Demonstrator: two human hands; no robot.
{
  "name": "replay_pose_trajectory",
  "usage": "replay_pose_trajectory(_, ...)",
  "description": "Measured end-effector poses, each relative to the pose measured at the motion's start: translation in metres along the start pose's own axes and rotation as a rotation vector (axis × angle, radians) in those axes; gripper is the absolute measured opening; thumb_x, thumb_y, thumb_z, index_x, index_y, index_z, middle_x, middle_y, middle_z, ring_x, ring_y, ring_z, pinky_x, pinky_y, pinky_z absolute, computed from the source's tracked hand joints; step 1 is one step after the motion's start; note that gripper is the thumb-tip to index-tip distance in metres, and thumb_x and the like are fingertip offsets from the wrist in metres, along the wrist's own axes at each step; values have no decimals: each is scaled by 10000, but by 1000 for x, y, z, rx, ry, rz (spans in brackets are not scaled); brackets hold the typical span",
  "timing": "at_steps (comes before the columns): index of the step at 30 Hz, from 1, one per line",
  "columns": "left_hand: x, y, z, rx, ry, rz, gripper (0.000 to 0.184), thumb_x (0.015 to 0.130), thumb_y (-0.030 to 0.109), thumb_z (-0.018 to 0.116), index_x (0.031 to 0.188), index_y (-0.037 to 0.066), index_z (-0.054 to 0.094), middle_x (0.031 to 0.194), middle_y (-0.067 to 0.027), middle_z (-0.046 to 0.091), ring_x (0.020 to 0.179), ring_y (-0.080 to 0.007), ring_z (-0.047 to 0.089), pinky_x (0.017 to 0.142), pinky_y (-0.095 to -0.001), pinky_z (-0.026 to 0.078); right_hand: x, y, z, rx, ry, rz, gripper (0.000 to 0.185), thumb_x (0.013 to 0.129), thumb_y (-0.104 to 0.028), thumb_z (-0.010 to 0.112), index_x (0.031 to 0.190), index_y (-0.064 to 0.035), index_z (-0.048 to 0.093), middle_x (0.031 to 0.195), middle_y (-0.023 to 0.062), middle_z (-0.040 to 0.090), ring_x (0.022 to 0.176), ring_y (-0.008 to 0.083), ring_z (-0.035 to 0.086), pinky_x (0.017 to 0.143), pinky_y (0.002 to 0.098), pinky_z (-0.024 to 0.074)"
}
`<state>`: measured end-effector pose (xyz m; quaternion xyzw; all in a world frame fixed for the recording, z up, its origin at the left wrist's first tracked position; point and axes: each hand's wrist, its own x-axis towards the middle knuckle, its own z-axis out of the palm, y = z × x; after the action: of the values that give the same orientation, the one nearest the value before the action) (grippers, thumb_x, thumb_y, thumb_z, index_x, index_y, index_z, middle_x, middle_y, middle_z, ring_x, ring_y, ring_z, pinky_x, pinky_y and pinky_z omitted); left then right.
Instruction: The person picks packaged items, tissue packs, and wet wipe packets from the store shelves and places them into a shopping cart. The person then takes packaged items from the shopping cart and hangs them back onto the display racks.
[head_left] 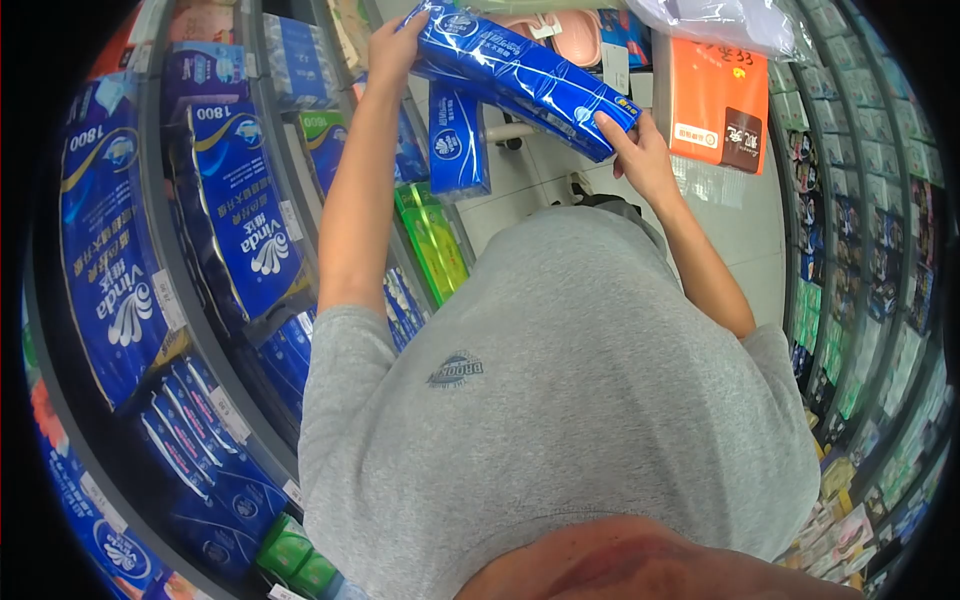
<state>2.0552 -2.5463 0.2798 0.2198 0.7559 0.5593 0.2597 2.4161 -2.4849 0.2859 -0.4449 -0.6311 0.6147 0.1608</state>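
A long blue plastic-wrapped tissue pack (520, 75) is held at a slant in front of me, between both hands. My left hand (393, 48) grips its upper left end. At its lower right end, my right hand (640, 152) closes on the corner, thumb on the top face and fingers partly hidden beneath. Just under the left part of the pack is another blue pack (458, 145), partly covered by it. A large orange tissue pack (715, 105) lies beyond my right hand, apart from it.
Shelves on my left hold big blue Vinda packs (245, 205), a green pack (432, 240) and price tags (168, 300). Pink slippers (572, 38) and a pale plastic bag (720, 22) are ahead. A stocked shelf (880, 210) runs along my right, beyond the tiled floor (750, 235).
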Motion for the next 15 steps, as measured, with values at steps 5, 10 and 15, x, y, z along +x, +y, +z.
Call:
replay_pose_trajectory(5,-7,16,1,135,19,7,368,861,318,653,1077,21,678,848,-48,668,701,-132,597,556,-269,470,3,5,0,-5,-27,15,771,809,-526,681,1200,110,490,740,102,618,584,107,574,487,231,443)
replay_pose_trajectory(10,-12,15,5,191,109,0,341,870,319,654,1010,11,692,802,-39,651,656,-120,582,539,-258,463,-1,4,3,60,-18,-8,694,825,-479,692,1180,88,509,706,75,609,571,96,557,495,223,425)
replay_pose_trajectory(15,-3,-3,-4,88,99,-24,343,916,335,606,991,13,695,747,-24,629,596,-103,549,507,-245,437,0,9,2,101,-16,30,636,837,-450,694,1175,61,522,682,48,592,573,85,543,501,212,409)
